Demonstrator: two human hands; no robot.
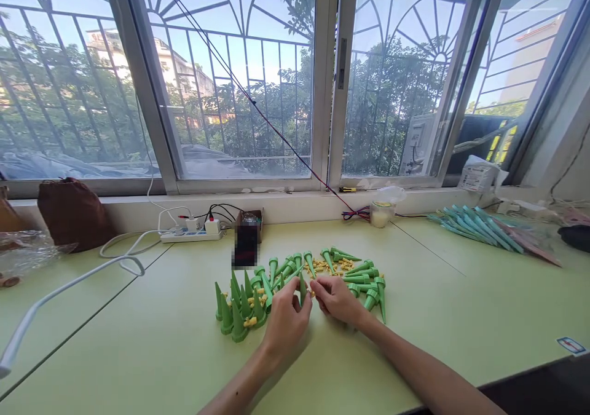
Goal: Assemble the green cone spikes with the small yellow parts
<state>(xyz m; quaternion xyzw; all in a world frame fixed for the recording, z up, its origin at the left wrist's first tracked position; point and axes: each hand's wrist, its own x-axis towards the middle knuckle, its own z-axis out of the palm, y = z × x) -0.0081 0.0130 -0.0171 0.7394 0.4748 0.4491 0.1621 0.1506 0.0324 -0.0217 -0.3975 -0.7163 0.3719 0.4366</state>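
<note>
My left hand (pixel 289 316) is closed round a green plastic watering spike (pixel 303 287), its tip pointing up. Close beside it, my right hand (pixel 338 298) pinches a small yellow valve (pixel 312 292) at the spike's side; whether the two parts touch I cannot tell. On the left, several upright spikes (pixel 238 324) stand on their wide caps, some with yellow valves (pixel 250 322) on their sides. Loose green spikes (pixel 362 278) lie behind and to the right of my hands. A scatter of small yellow valves (pixel 328 265) lies at the back, among the spikes.
The pale green table (pixel 161 347) runs up to the windowsill. A white power strip (pixel 191 235), a small box (pixel 254 224) and a jar (pixel 381 214) stand at the back. A white curved rod (pixel 59 295) crosses the left side. Blue packets (pixel 479 227) lie at the right.
</note>
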